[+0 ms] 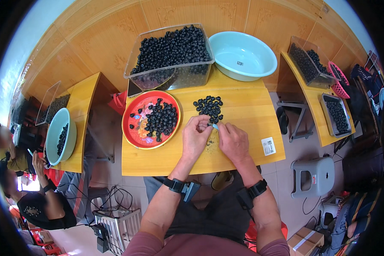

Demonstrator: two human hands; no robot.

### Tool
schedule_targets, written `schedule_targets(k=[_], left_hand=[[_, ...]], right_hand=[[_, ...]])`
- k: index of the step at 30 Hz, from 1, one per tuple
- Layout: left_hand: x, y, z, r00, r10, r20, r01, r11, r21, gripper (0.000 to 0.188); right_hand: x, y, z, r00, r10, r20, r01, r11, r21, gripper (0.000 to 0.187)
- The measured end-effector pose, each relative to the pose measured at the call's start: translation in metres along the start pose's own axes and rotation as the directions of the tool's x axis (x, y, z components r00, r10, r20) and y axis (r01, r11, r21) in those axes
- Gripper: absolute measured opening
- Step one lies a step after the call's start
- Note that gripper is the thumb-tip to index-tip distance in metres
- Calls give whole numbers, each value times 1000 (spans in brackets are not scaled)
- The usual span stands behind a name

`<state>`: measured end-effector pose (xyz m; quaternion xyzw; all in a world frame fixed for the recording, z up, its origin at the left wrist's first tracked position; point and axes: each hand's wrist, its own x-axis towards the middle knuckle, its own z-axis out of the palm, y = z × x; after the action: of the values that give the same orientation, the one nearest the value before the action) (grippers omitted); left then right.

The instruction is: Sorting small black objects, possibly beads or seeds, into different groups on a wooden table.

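Note:
My left hand [195, 134] is closed in a pinch over the table, with a small black bead partly hidden at its fingertips. Beside it, my right hand [233, 141] grips a small tool with a light blue tip [215, 126], pointed at the bead. Just beyond my hands lies a loose group of black beads [209, 104], several with holes showing. Dark crumbs [210, 146] are scattered on the wood beneath my fingers. To the left of my left hand sits a red, flower-patterned round tray [133, 134] with a yellow rim, holding many more black beads.
At the back of the yellow table [256, 128] stand a clear plastic bin [196, 77] heaped with beads and a light blue basin [243, 57]. A white label [268, 146] lies at right. Another person [42, 200] works at the left table. A grey stool [312, 177] stands right.

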<state>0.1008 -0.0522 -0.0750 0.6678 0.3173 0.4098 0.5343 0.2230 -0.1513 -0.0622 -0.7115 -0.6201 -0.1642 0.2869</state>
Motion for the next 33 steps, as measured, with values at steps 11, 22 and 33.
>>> schedule_targets(k=[11, 22, 33], left_hand=[[1, -2, -1, 1000, -7, -2, 7, 999, 46, 31], [1, -10, -2, 994, -110, 27, 113, 954, -279, 31], [-1, 5, -5, 996, 15, -90, -26, 992, -127, 16]], right_hand=[[-1, 0, 1, 1000, 8, 5, -8, 1000, -4, 15], [-1, 2, 4, 998, 63, 19, -62, 998, -23, 12], [3, 3, 6, 991, 133, -35, -136, 984, -112, 4]])
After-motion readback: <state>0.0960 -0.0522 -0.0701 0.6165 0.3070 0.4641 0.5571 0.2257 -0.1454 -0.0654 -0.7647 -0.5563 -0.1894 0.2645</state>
